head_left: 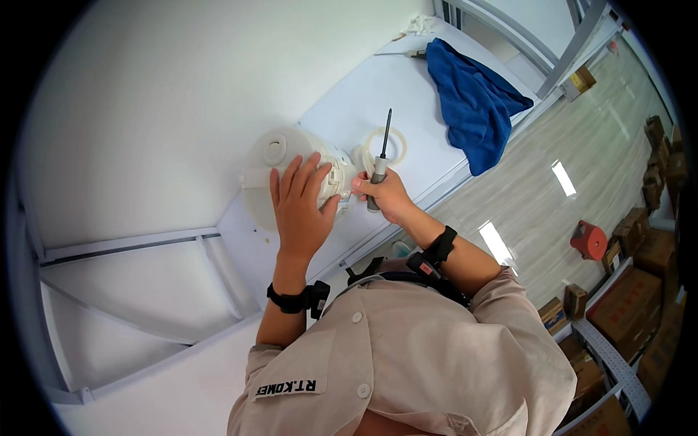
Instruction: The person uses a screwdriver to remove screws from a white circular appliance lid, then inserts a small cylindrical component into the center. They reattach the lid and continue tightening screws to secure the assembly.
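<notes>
A white, rounded appliance with a vent on its lid, like a rice cooker [258, 163], stands on the white table [349, 102] against the wall. My left hand [298, 200] lies on its top and front side, fingers spread. Close by on the right, my right hand [390, 196] is closed round the grey handle of a screwdriver [379, 168], whose dark shaft points up and away from me. The tip touches nothing that I can see. Just behind the screwdriver lies a cream-coloured ring [402, 149] on the table.
A blue cloth [472, 109] hangs over the table's right edge, with a thin tool [416, 54] partly under it. Crumpled white tissue [420, 26] lies at the far end. On the floor at right are a red stool [589, 240] and several cardboard boxes [627, 305].
</notes>
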Demonstrator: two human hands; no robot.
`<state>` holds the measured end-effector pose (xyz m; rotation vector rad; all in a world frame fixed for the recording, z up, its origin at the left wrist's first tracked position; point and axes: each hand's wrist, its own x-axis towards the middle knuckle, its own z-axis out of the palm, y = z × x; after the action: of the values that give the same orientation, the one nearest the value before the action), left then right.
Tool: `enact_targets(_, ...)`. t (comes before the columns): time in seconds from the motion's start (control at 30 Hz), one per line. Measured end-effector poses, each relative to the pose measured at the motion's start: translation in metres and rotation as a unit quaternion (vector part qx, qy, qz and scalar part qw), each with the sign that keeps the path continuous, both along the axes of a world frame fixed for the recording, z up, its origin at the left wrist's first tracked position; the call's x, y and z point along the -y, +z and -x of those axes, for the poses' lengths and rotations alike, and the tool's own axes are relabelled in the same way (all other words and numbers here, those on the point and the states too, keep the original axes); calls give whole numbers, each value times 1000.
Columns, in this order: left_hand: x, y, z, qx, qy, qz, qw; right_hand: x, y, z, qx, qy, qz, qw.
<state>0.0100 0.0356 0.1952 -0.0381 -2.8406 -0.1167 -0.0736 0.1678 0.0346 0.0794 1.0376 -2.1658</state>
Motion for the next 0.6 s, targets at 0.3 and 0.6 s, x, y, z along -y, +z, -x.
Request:
enact_targets(0.3, 0, -2, 2, -17, -1, 5, 1000, -9, 15, 8, -41, 13, -60, 997)
enact_targets(0.6, -3, -3, 6, -26, 20, 19, 999, -12, 25, 14, -84, 26, -98, 991)
